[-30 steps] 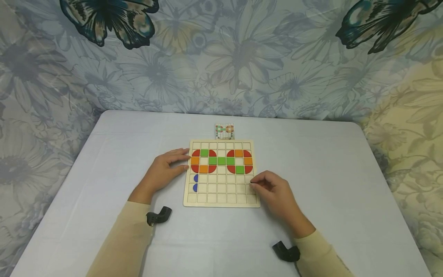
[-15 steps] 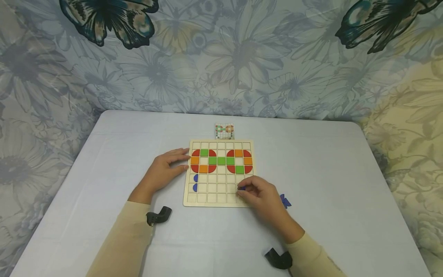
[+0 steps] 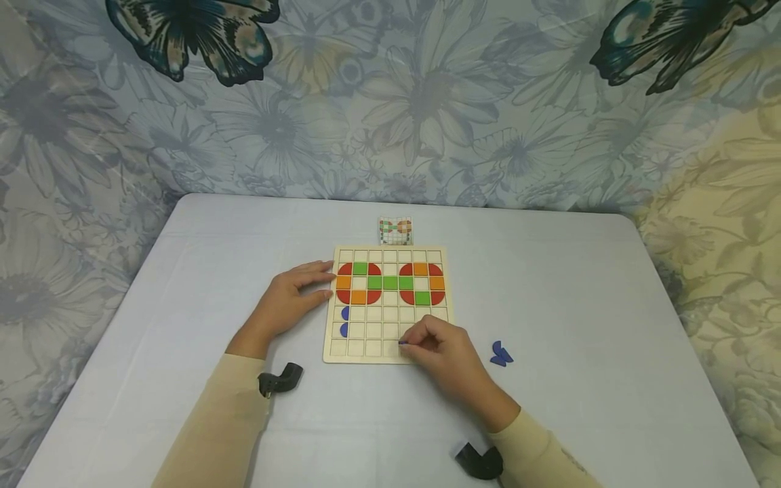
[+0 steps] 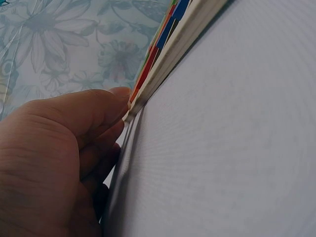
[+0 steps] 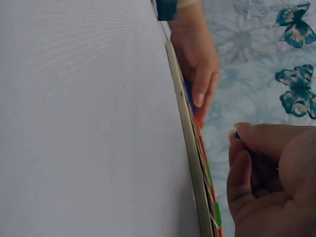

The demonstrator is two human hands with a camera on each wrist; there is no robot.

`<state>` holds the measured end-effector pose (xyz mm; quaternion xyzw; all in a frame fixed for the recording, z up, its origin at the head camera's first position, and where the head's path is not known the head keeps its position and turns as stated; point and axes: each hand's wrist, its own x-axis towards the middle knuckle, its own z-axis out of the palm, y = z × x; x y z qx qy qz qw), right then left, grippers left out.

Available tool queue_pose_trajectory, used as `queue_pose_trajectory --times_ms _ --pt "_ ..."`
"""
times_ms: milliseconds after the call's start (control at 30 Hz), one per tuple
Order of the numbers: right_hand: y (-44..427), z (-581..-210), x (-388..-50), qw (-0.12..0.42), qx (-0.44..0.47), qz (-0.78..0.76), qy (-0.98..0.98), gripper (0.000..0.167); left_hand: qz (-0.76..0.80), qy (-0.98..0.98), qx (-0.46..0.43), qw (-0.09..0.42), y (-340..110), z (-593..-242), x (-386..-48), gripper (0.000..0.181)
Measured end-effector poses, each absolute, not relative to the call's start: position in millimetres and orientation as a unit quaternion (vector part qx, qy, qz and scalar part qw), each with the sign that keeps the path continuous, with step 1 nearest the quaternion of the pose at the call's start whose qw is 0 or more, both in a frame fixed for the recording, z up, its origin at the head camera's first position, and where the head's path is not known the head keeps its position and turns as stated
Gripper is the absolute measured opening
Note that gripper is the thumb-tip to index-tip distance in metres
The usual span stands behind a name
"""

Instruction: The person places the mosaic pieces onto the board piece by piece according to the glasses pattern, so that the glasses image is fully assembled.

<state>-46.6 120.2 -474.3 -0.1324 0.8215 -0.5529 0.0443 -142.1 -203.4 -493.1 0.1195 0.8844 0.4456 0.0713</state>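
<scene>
A pale wooden grid board (image 3: 373,348) lies on the white table, with red, orange and green tiles (image 3: 390,283) set in two rings joined by a green bar. Two blue rounded tiles (image 3: 344,322) sit in its left column below them. My left hand (image 3: 285,305) rests against the board's left edge, thumb and fingertips touching it. Over the lower right part of the board, my right hand (image 3: 448,352) pinches a small blue tile (image 5: 238,135) between thumb and index finger, mostly hidden by the fingertips. The right wrist view shows this hand raised off the board.
Several loose blue tiles (image 3: 502,355) lie in a small heap on the table (image 3: 579,305), right of the board. A small pattern card (image 3: 396,231) is behind the board's far edge. A butterfly-and-flower backdrop (image 3: 427,102) rises behind the table.
My right hand has moved left and towards the near edge over the board, carrying the blue tile. The heap of blue tiles has come into view behind it. The left hand stays put.
</scene>
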Motion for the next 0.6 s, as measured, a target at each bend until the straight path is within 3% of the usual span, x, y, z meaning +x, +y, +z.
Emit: queue_pose_trajectory --times_ms 600 --pt "100.4 -469.2 -52.2 0.085 -0.125 -0.538 0.829 0.016 0.449 0.883 0.119 0.068 -203.6 -494.2 -142.1 0.038"
